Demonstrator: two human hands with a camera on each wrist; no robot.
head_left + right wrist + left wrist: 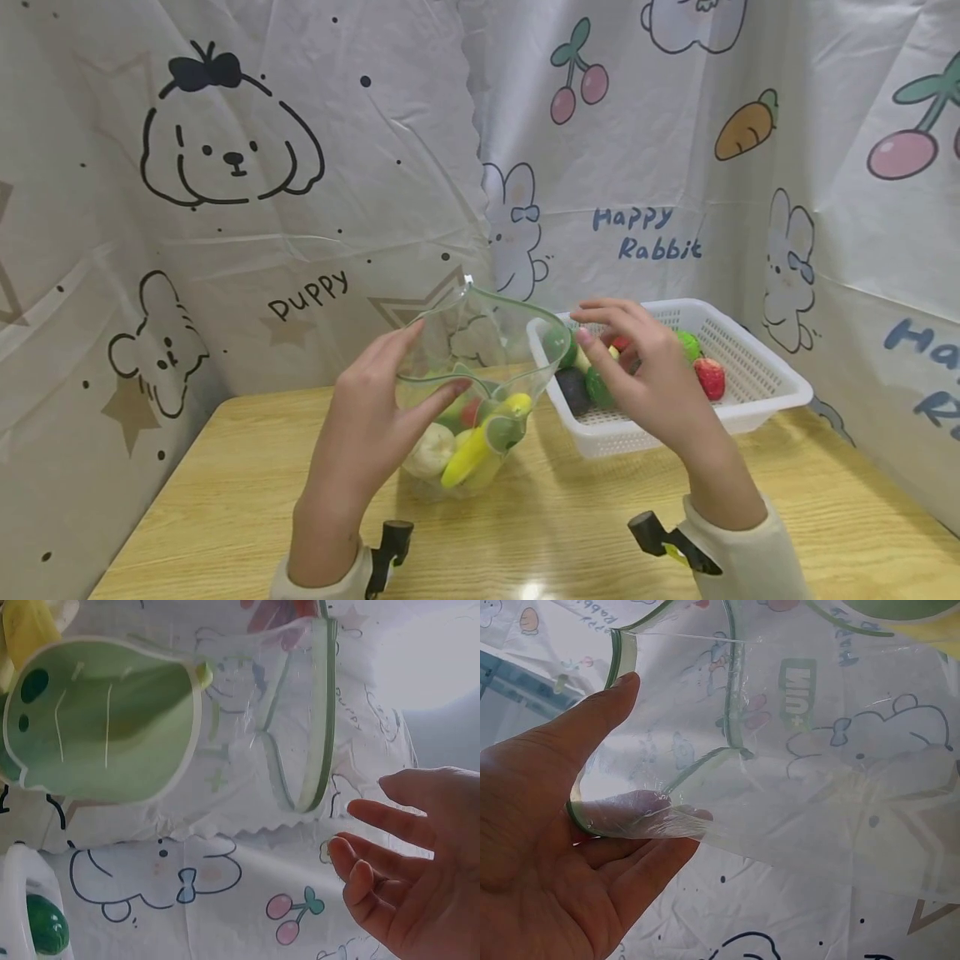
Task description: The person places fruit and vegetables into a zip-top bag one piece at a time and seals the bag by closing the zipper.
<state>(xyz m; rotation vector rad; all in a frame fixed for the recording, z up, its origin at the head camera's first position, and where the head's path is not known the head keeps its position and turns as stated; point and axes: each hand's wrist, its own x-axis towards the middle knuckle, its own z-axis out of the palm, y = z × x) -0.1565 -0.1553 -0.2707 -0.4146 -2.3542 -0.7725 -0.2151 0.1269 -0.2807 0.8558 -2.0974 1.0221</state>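
Observation:
A clear plastic zip bag (517, 350) with a green-edged mouth stands upright on the table, its top spread wide. Inside are a yellow banana-like piece (468, 457), a pale round piece (432, 450) and something red. My left hand (375, 417) grips the bag's rim at the left, thumb on the near edge; in the left wrist view, the fingers of the left hand (570, 825) lie against the clear film. Right of the mouth, my right hand (637, 358) is held with fingers loosely bent and nothing in them. The right wrist view shows this hand (420, 862) apart from the bag.
Behind the right hand, a white plastic basket (772, 387) holds several toy fruits and vegetables, among them a red piece (709, 379) and a dark one (573, 392). The wooden table (225, 500) meets a printed cloth backdrop (420, 167) at the rear and sides.

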